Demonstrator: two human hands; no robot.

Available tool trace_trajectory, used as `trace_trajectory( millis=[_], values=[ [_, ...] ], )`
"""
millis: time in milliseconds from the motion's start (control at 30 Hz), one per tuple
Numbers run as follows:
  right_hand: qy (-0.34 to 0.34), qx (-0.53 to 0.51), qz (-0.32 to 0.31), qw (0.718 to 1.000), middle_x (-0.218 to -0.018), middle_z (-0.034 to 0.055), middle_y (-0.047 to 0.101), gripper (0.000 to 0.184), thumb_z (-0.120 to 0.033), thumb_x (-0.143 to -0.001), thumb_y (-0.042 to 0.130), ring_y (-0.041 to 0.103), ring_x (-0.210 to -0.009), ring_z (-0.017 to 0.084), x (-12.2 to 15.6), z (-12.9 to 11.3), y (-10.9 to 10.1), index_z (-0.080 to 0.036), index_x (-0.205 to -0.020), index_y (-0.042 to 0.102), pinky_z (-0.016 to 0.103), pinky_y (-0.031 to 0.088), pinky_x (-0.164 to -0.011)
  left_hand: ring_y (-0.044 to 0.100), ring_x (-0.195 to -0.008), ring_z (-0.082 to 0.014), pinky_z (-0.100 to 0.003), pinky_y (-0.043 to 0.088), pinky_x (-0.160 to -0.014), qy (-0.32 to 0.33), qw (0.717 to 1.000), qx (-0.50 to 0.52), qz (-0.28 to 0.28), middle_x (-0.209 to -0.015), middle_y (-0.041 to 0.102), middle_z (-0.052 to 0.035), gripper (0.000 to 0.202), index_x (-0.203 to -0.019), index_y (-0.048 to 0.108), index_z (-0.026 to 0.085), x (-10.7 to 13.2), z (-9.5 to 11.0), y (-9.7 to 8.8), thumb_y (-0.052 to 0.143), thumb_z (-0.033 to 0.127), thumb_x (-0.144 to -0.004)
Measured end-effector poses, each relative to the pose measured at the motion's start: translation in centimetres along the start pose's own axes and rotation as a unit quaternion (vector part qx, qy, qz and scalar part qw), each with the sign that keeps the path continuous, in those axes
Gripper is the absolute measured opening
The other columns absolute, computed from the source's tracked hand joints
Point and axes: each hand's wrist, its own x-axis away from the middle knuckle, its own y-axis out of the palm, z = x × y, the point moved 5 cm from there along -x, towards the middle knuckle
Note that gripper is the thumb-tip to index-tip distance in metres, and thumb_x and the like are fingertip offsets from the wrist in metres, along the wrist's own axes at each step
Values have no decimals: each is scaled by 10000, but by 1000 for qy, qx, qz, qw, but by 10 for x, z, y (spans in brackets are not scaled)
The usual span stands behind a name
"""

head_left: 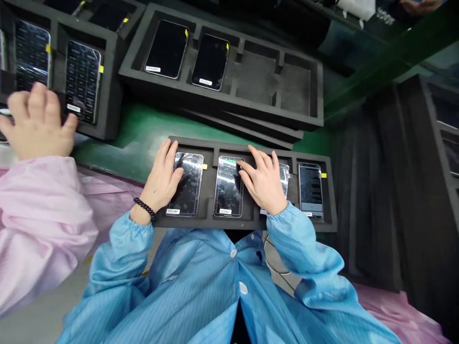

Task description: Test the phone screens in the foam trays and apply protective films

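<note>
Several smartphones lie face up in the compartments of a black foam tray point(208, 222) in front of me. My left hand point(163, 174) rests at the tray's left end, fingers stretched over the rim and the thumb on the leftmost phone point(188, 191). My right hand point(263, 179) is over the middle, its index fingertip at the upper right of the second phone point(227, 191), which shows a green patch near its top. Under that hand the third phone point(286, 179) is mostly hidden. At the right end, the fourth phone point(311, 191) shows lines of text. Neither hand grips anything.
Behind stands a larger foam tray point(222, 102) holding two dark phones, stacked on other trays. At left, a co-worker's hand point(38, 122) in a pink sleeve reaches over another phone tray point(111, 86). More foam trays point(409, 191) are stacked at right, on the green surface's far side.
</note>
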Motion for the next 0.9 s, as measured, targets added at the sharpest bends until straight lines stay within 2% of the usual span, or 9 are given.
trace_trajectory(
  millis=[200,300,433,500,567,667,900],
  values=[
    [38,21,17,999,-1541,137,469,407,-378,-1045,360,474,-1346,311,11,15,-4,-211,-1163,712,653,279,-1192,151,-1569,-279,-487,151,-1290,-11,1000,-4,-8,-1663,203,-185,715,-1596,206,130,-1,1,1,211,566,-1029],
    [50,8,22,998,-1547,141,463,409,-375,-1045,359,465,-1358,311,13,16,-7,-207,-1229,683,633,268,-1202,147,-1570,-275,-475,147,-1292,-12,1000,-6,-9,-1661,203,-194,730,-1592,212,108,-1,1,1,203,570,-1028],
    [-19,-43,21,999,-1526,86,510,417,-333,-1050,349,475,-1346,270,13,4,-7,-230,-1390,567,590,225,-1234,154,-1568,-277,-459,142,-1295,-10,1000,-9,-7,-1655,214,-208,749,-1584,229,74,-1,0,0,197,572,-1026],
    [-49,-69,14,996,-1398,67,628,450,-307,-1053,332,527,-1274,240,12,-1,-4,-220,-1469,478,554,222,-1243,155,-1568,-278,-457,142,-1295,-10,1000,-10,-4,-1654,217,-211,752,-1581,235,68,-1,1,0,192,573,-1025],
    [-38,-81,14,996,-1195,57,727,471,-298,-1055,313,577,-1159,230,12,0,-1,-186,-1495,440,523,258,-1225,155,-1569,-276,-461,142,-1295,-9,1000,-10,-3,-1655,216,-211,752,-1583,231,69,-1,1,0,191,573,-1026],
    [-1,-77,23,997,-1063,61,753,476,-298,-1056,312,594,-1046,232,13,7,3,-125,-1476,455,482,326,-1167,152,-1570,-274,-465,143,-1294,-9,1000,-9,-4,-1655,215,-211,749,-1584,227,70,-1,1,1,194,570,-1027],
    [4,-41,19,999,-1127,74,758,415,-306,-1061,344,567,-1073,254,10,6,7,-132,-1304,632,473,347,-1056,164,-1567,-273,-485,152,-1289,-10,1000,-8,-4,-1655,221,-203,737,-1587,230,98,-1,-1,1,197,575,-1025]
  ],
)
